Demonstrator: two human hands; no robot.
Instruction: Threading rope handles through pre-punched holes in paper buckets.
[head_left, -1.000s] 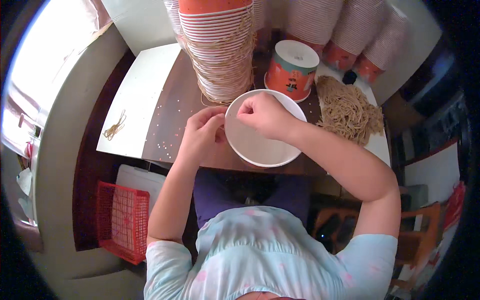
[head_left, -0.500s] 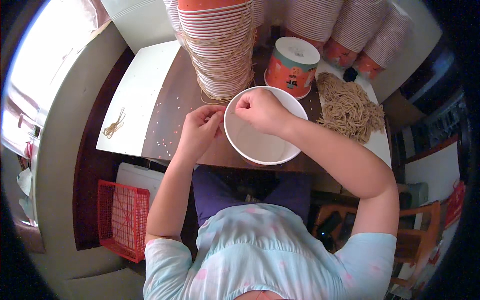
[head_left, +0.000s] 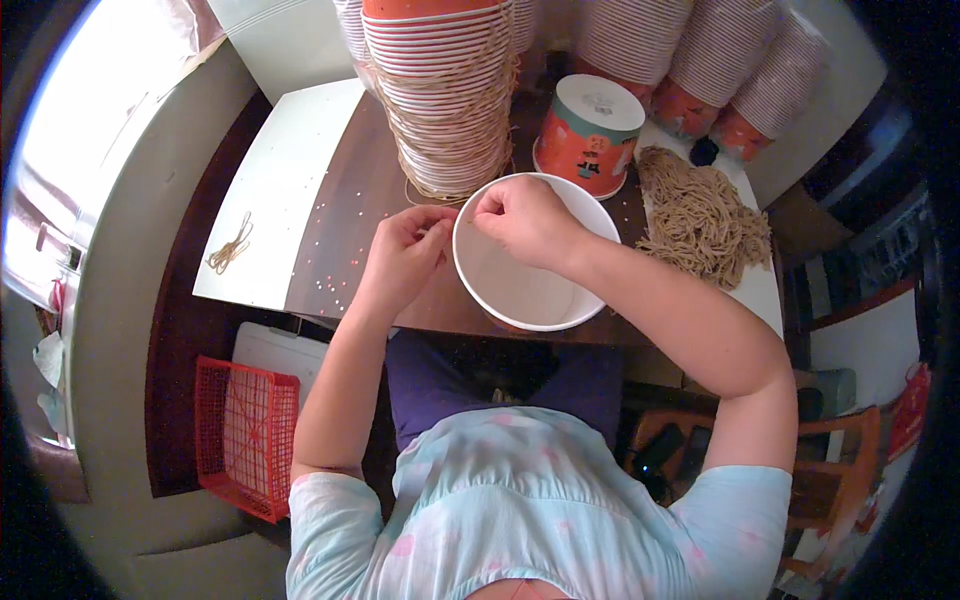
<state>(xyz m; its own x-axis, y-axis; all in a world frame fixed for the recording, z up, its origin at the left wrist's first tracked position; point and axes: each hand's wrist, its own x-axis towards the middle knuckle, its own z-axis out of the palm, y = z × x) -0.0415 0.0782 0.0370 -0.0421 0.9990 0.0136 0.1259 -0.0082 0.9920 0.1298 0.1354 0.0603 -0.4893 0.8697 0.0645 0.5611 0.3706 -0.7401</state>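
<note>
The round, white-lined paper bucket (head_left: 530,292) is open-mouthed at the brown-and-white bench's (head_left: 350,165) front edge. Left of its rim, the left hand (head_left: 405,255) has a narrow grip; inside, the right hand's (head_left: 530,220) matches, contents hidden. Opposing fingertips should steady the bucket wall.

Red basket (head_left: 248,425) below a speckled counter (head_left: 265,200)

An open plastic mesh, the basket sits low at the left, with a white panel (head_left: 275,350) just behind it. Small pale and reddish specks (head_left: 330,287) lie scattered over the brown surface above. A bright window (head_left: 80,130) fills the far left. At the lower right stands an orange-brown wooden chair (head_left: 855,470); near it, a dark object (head_left: 660,445) shows a small blue light (head_left: 646,467). Something red (head_left: 910,410), its kind unclear, hangs or stands at the right edge.
</note>
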